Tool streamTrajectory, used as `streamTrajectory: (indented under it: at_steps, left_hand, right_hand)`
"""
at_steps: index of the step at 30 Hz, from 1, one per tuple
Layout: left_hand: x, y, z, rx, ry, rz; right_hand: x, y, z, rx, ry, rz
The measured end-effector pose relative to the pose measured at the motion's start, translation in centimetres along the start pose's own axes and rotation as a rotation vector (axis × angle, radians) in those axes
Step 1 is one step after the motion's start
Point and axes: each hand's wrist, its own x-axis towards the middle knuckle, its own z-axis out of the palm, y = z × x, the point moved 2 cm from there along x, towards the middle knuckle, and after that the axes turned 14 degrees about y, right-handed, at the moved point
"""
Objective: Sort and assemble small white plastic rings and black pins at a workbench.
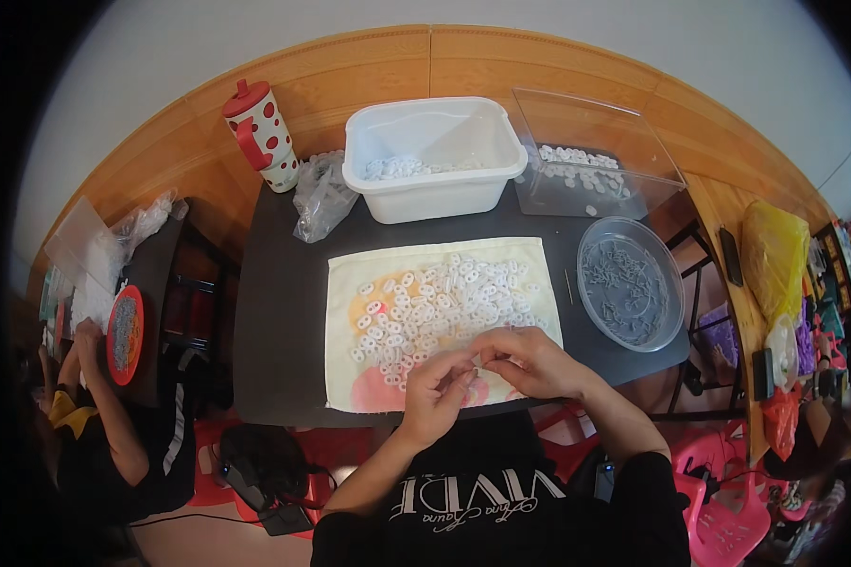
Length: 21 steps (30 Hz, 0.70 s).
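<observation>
Close together over the near edge of a cream cloth point(341, 307) are both of my hands. My left hand point(437, 397) is closed, thumb and fingertips pinched together. My right hand point(531, 362) also pinches, its fingertips nearly meeting the left ones. Whatever they hold is too small or hidden to make out. Just beyond them, many small white oval pieces with holes point(463, 288) lie spread over the cloth. To the right of the cloth stands a round clear dish point(673, 300) of small dark grey pin-like parts point(624, 274).
At the back of the dark table point(279, 321) stand a white tub point(435, 197) with white pieces inside and a clear plastic box point(591, 203) holding more. A spotted tumbler point(276, 146) and a clear plastic bag point(321, 198) sit back left. Another person's hand point(89, 340) works at the left table.
</observation>
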Motion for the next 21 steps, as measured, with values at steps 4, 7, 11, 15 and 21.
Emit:
streamTrajectory:
  at_steps: [4,7,11,15,21]
  left_hand:
    - [-0.1,-0.2,-0.2,0.066,-0.025,0.000]
    - [-0.2,0.0,0.1,0.003,-0.004,-0.082]
    - [-0.2,-0.2,-0.1,0.012,-0.014,-0.083]
    - [-0.2,-0.1,0.1,-0.002,0.007,-0.084]
    - [-0.3,-0.1,0.1,-0.009,0.028,-0.116]
  right_hand:
    - [0.8,-0.4,0.1,-0.054,0.004,-0.155]
    - [1.0,-0.5,0.2,-0.112,-0.063,-0.118]
    - [1.1,-0.2,0.6,-0.127,-0.078,-0.110]
    - [1.1,0.0,1.1,-0.155,-0.071,-0.122]
    - [1.1,0.0,1.6,-0.200,-0.085,-0.133]
